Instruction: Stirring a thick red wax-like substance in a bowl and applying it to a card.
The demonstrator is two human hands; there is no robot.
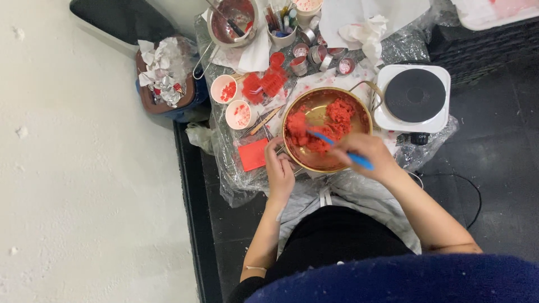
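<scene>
A gold metal bowl holds crumbly red paste on a plastic-covered table. My right hand grips a blue-handled tool whose tip is pushed into the red paste. My left hand rests against the bowl's near left rim, steadying it. A red flat card lies just left of my left hand.
Two small white cups with red bits stand left of the bowl. A white single hotplate sits to the right. Small tins, a brush cup and a metal pot crowd the back. A bin with foil stands at left.
</scene>
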